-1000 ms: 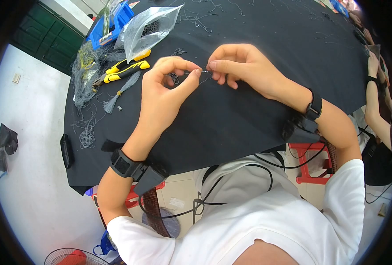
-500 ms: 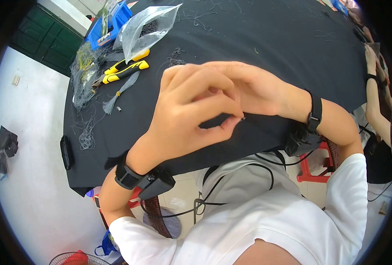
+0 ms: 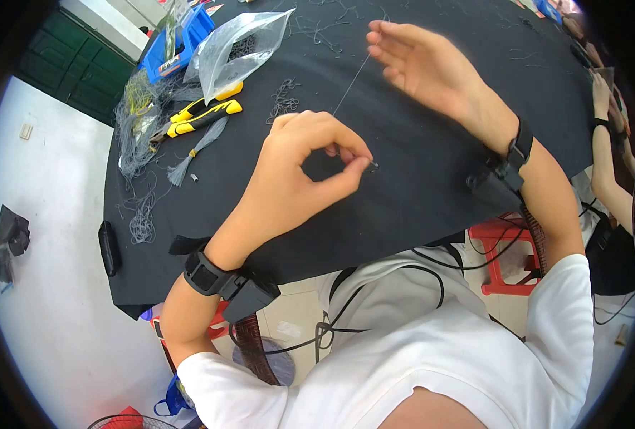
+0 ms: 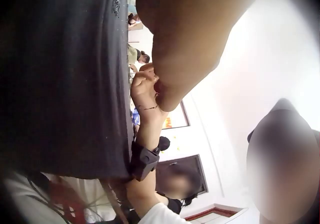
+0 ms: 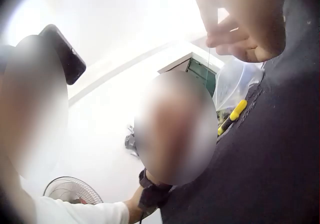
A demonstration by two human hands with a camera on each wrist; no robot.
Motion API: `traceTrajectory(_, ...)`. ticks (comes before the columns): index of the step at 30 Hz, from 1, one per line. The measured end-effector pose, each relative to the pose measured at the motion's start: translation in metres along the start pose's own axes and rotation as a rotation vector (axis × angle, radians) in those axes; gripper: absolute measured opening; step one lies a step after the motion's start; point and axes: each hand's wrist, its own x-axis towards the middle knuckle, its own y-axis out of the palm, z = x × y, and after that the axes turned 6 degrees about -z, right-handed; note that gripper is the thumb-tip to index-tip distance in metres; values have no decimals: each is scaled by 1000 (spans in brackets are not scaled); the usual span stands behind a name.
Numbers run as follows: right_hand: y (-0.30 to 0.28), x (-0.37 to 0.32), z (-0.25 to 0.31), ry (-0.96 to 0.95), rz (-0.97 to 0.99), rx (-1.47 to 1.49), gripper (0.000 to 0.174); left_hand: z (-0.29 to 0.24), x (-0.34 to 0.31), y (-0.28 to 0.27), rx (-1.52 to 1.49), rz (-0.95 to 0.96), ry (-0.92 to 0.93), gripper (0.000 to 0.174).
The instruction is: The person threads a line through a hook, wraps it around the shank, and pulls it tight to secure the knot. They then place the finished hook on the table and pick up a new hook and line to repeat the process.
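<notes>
My left hand [image 3: 299,164] is above the black-covered table, thumb and forefinger pinching a small dark metal fitting [image 3: 374,166] that pokes out past the fingertips. In the left wrist view the fitting [image 4: 149,107] shows as a thin dark sliver beyond the thumb. A fine grey line [image 3: 352,84] stretches up from behind the left hand to the right. Farther out and higher, my right hand [image 3: 432,68] pinches this line; in the right wrist view the line [image 5: 208,64] hangs from its fingertips. The line's lower end is hidden by the left hand.
Left on the table [image 3: 417,193] lie yellow-black pliers [image 3: 203,116], a tied grey line bundle [image 3: 197,150], tangled line [image 3: 142,214] and a dark loose heap [image 3: 283,100]. A clear bag [image 3: 238,53] and blue bin [image 3: 178,46] stand behind. Another person's arm [image 3: 603,136] is at right.
The hands were together at the fitting, then crossed over nearer the body. Now the right hand has swung up and away, drawing the line out, while the left still pinches the fitting.
</notes>
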Motion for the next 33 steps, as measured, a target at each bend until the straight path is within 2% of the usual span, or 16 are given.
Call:
traceTrajectory(2,-17,8,4,-34,-43,42,22,2,0,1,-176,7,-178,5)
traceTrajectory(5,-41,22,6,-154,-164,-54,21,4,-1,1,-262,5,-289,8)
traceTrajectory(8,-29,19,13,-107,-358,41,19,9,-3,2,-342,29,-397,10)
traceTrajectory(11,-43,21,2,-143,-141,25,19,9,-3,0,-284,30,-479,10)
traceTrajectory(14,-14,4,1,-157,41,-244,14,10,-2,-5,-68,-65,-299,8)
traceTrajectory(17,16,-13,-3,-433,223,-872,13,10,2,-7,199,-272,-25,11)
traceTrajectory(18,24,-20,-4,-389,278,-924,13,9,3,-10,334,-300,106,14)
traceTrajectory(19,26,-23,-7,-338,310,-856,11,5,4,-11,369,-320,153,14)
traceTrajectory(21,23,-21,-20,-474,347,-834,11,-1,5,-12,438,-356,250,15)
traceTrajectory(27,28,-29,-21,-419,393,-897,8,2,6,-13,482,-351,379,16)
traceTrajectory(33,31,-31,-24,-478,404,-898,7,3,5,-12,499,-331,391,17)
